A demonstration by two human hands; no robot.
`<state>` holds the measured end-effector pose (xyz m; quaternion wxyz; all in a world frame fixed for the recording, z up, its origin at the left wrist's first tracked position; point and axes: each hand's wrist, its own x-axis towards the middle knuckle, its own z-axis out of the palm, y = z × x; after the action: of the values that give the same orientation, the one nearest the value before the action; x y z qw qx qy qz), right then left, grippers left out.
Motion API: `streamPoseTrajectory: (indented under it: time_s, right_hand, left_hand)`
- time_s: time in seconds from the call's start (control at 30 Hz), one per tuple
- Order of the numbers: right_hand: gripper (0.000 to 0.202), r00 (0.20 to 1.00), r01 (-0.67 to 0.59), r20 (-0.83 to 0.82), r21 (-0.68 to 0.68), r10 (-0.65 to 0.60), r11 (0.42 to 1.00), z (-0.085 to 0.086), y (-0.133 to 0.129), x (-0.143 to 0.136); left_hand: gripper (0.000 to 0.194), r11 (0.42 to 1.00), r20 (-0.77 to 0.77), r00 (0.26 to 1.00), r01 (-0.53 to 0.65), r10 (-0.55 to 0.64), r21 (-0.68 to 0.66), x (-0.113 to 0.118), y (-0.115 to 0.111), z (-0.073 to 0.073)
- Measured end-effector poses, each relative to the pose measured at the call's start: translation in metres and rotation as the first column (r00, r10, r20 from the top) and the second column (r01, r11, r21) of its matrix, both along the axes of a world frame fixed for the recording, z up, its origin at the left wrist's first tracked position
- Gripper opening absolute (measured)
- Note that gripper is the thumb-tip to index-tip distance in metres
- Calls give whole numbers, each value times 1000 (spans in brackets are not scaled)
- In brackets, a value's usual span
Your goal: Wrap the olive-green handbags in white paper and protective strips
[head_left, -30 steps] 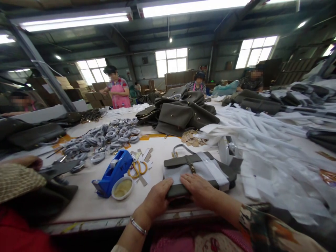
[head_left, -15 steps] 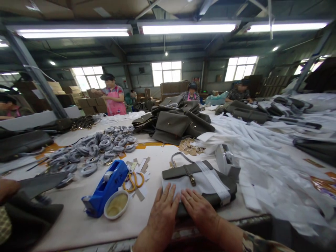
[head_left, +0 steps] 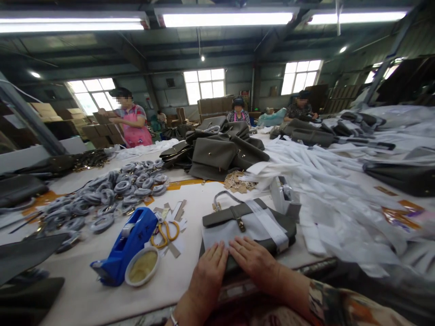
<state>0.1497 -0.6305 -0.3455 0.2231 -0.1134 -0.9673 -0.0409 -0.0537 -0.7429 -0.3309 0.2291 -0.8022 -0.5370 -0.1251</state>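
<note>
An olive-green handbag (head_left: 258, 217) lies flat at the table's near edge, its front covered with white wrapping paper and a white strip across it. My left hand (head_left: 210, 267) rests flat on the bag's near left corner, fingers together. My right hand (head_left: 253, 258) lies flat beside it on the bag's near edge, fingers spread a little. Neither hand grips anything.
A blue tape dispenser (head_left: 127, 244), a small white dish (head_left: 142, 267) and yellow-handled scissors (head_left: 165, 233) lie to the left. Grey coiled straps (head_left: 112, 192) spread behind them. A pile of olive bags (head_left: 220, 151) sits mid-table, white paper strips (head_left: 326, 181) at right. Other people work at the far side.
My left hand slid from the bag's edge onto its top beside my right hand. The view shifted, so everything sits slightly further left and lower.
</note>
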Motion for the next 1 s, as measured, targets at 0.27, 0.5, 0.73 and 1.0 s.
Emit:
streamPoseTrajectory:
  time_s: [0.27,0.5,0.73,1.0]
  right_hand:
    - [51,997,72,44,-105,-68,992,43,-1,34]
    - [42,862,456,-91,-291,-498,841,57,48,88]
    - [26,627,770,397,-443,-670,459,74,113,97]
    - [9,618,773,420,-482,-665,414,61,110,83]
  left_hand:
    - [52,999,-36,999,16,-15,45,-5,2,-4]
    - [58,994,-73,997,25,-18,104,-12,3,-6]
    - [59,988,-87,995,52,-40,143,-14,7,-8]
    - [56,980,-90,995,64,-47,191,-12,10,-5]
